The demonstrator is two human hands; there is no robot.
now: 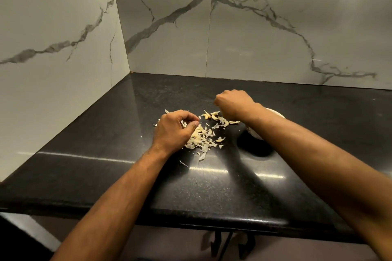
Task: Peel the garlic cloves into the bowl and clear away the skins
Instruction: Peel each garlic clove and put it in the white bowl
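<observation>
Head view only, so we're working with one angle. Our left hand [172, 128] sits on the near pile of garlic skins [202, 141] on the black bench [101, 154], fingers curled in with the thumb meeting them, grip closed on a pinch of skin as far as we can tell. Our right hand [233, 103] is curled into a fist just past the farther scatter of skins and cloves [214, 116]; can't tell if that grip has anything in it. The white bowl [275, 112] is tucked right under our right forearm, mostly hidden, so no idea what's in it.

Looks like we're on the gathering bit. Best bet: rake the far bits toward the left grip into one heap, pick out any unpeeled cloves first, and sweep low since the skins are light and fly off.
</observation>
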